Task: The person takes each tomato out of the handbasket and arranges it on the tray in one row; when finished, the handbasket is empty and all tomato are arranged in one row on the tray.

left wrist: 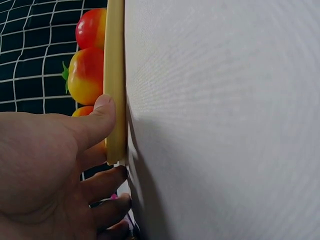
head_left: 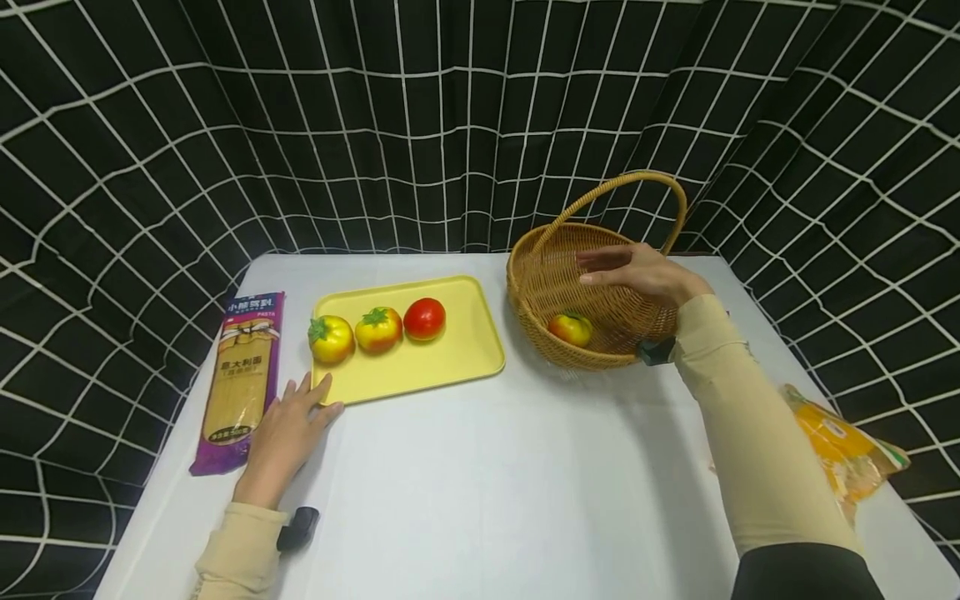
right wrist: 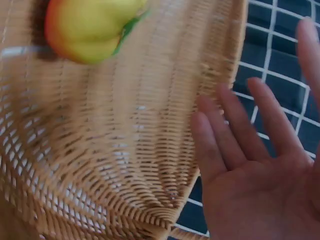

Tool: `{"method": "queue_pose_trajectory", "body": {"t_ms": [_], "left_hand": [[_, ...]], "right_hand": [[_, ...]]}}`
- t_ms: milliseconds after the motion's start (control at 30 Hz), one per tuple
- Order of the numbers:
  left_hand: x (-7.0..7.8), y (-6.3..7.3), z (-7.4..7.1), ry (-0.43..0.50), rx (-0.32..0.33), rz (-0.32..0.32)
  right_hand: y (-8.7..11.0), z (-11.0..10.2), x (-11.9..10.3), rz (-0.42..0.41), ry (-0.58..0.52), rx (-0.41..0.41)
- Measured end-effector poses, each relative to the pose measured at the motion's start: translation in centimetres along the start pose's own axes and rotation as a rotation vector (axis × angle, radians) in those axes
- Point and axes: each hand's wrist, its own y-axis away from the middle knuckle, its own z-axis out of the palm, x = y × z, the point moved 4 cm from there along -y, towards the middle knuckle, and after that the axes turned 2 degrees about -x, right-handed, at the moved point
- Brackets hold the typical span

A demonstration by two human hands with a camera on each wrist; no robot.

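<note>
My left hand (head_left: pixel 291 429) is at the near left corner of a yellow tray (head_left: pixel 442 379), thumb and index finger on either side of its rim and the other fingers spread out beside it. In the tray, a row holds two yellow-red tomatoes (head_left: pixel 378 330) with green tops and one plain red tomato (head_left: pixel 424 319). My right hand (head_left: pixel 637 271) is over the mouth of a wicker basket (head_left: pixel 536 325), its fingers extended and holding nothing. Inside the basket lies another yellow-red tomato (head_left: pixel 572 330), seen blurred in the right wrist view, apart from the hand.
A purple-edged pasta packet (head_left: pixel 242 375) lies left of the tray, close to my left fingers. An orange package (head_left: pixel 840 442) is partly behind my right forearm. The basket's tall handle (head_left: pixel 622 179) arches above it. Black grid-patterned cloth (head_left: pixel 450 125) surrounds the white table (head_left: pixel 480 500).
</note>
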Motion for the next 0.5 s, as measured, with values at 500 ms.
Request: {"method": "queue_pose_trajectory", "body": {"t_ms": [500], "left_hand": [[0.0, -0.1, 0.2, 0.012, 0.01, -0.014]], "right_hand": [[-1.7, 2.4, 1.7, 0.086, 0.133, -0.149]]}}
